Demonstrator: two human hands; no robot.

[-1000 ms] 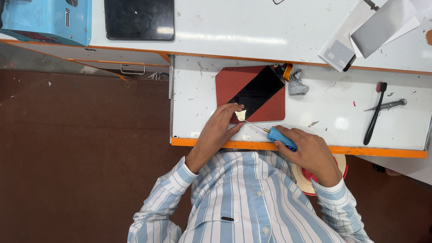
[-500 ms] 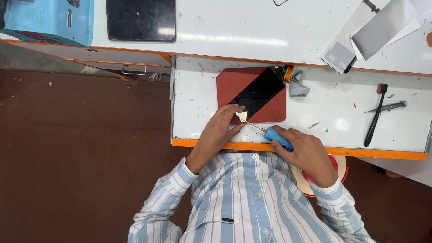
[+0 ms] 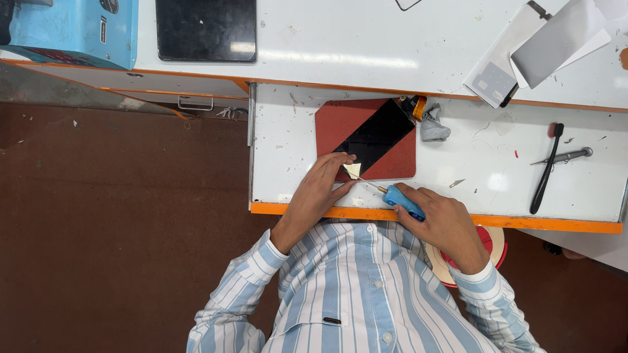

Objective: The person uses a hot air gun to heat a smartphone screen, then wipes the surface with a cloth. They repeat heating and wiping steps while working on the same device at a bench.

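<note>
- Little has moved since the earlier frames: both hands keep their places at the near corner of the phone screen, and only the view has shifted slightly.
- Phone screen: a dark glass panel, lying diagonally on a red mat on the white bench, near its front edge.
- Left hand: rests on the bench, its fingertips pinching a small pale wedge against the screen's near corner. Fingers are closed on the wedge, the rest loosely curled.
- Right hand: wrapped fully round the blue handle of a thin-bladed tool. The metal tip points at the same corner, just beside the wedge.
- Judgement on method: the blade is best kept shallow and nearly flat to the glass, with the left fingertips holding the corner steady, so that the tip does not skid or crack the panel.
- Beside the far end of the screen: a grey crumpled cloth and a small orange-capped item, too small to identify.
- Further right on the bench: a black brush and metal tweezers, well apart from the hands.
- Upper shelf: a black panel, a blue machine and pale film sheets.
</note>
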